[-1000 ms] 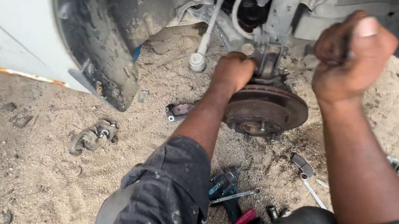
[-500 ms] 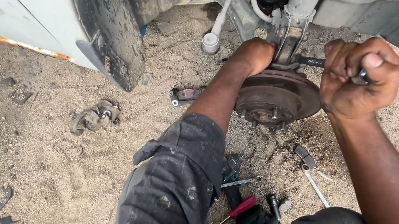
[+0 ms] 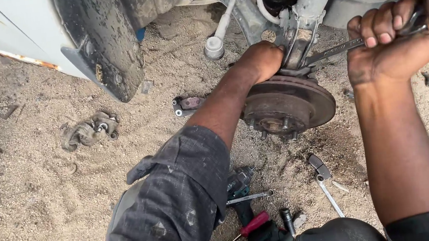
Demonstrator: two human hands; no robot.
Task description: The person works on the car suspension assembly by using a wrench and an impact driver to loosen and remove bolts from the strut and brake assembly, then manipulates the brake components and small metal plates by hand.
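Observation:
A rusty brake disc (image 3: 298,100) on a wheel hub hangs below a car's strut (image 3: 308,2), just above sandy ground. My left hand (image 3: 260,60) reaches behind the disc's upper edge and presses against the knuckle; what its fingers hold is hidden. My right hand (image 3: 398,32) is clenched around the handle of a long metal wrench (image 3: 335,50), whose far end sits on the fitting at the base of the strut, right beside my left hand.
The car's mud flap and fender (image 3: 104,47) hang at upper left. A brake caliper (image 3: 89,132) and a brake pad (image 3: 187,105) lie on the sand. Wrenches (image 3: 325,183), a red-handled screwdriver (image 3: 253,224) and a power tool (image 3: 240,185) lie near my knees.
My right hand has come down and in from a raised position, bringing the wrench onto the fitting by the strut. My left hand stays behind the disc.

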